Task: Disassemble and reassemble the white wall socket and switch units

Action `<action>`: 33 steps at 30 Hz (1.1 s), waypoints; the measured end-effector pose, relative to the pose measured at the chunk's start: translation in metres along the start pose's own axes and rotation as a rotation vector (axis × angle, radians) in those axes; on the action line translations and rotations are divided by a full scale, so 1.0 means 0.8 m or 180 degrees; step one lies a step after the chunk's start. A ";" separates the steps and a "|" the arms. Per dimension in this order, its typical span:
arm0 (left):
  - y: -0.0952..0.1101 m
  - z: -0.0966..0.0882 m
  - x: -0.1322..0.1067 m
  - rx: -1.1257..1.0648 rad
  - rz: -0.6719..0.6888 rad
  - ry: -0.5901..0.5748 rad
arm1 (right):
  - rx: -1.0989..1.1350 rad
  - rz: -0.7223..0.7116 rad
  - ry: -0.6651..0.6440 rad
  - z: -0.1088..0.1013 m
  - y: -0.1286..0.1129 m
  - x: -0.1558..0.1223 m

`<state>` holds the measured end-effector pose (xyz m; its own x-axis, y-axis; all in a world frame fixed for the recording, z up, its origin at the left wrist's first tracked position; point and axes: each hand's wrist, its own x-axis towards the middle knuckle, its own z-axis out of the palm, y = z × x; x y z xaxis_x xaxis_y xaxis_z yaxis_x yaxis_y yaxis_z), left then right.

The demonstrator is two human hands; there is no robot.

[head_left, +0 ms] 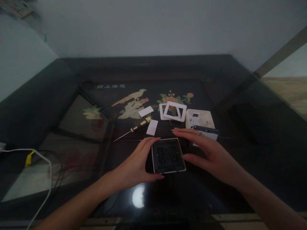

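Observation:
A square wall switch (168, 155) with a black inside and a white rim sits on the dark table in front of me. My left hand (136, 159) grips its left side, thumb at the near edge and fingers at the far corner. On the other side, my right hand (208, 150) has its fingers stretched out and apart. Its thumb is at or very near the switch's right edge; contact is hard to tell. Just beyond that hand stands a white plastic box (201, 117), with a dark, slim tool (206, 129) across its near side.
Past the switch lie a yellow-and-black screwdriver (140, 124), two white rectangular plates, one nearer (152, 127) and one farther (145, 111), and overlapping white frames (175, 103). A white cable (49, 179) runs along the left. The glossy table (134, 72) meets a wall behind.

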<state>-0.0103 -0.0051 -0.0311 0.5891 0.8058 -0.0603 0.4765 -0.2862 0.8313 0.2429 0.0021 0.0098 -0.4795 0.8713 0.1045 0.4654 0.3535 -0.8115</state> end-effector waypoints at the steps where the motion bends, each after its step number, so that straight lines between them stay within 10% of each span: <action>1: 0.001 -0.001 0.000 -0.0029 -0.0014 -0.0001 | -0.0179 -0.0040 0.0057 -0.001 -0.005 0.010; 13: 0.001 -0.010 0.004 0.0390 0.0201 0.0853 | -0.2124 -0.0181 -0.0351 0.052 0.002 0.147; 33: -0.020 -0.026 0.015 0.0610 0.0033 0.1388 | -0.2195 -0.0283 -0.0415 0.048 0.018 0.138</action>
<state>-0.0245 0.0204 -0.0335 0.2851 0.9331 0.2192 0.6079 -0.3528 0.7113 0.1682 0.0906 -0.0122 -0.6028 0.7964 0.0487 0.7648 0.5941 -0.2491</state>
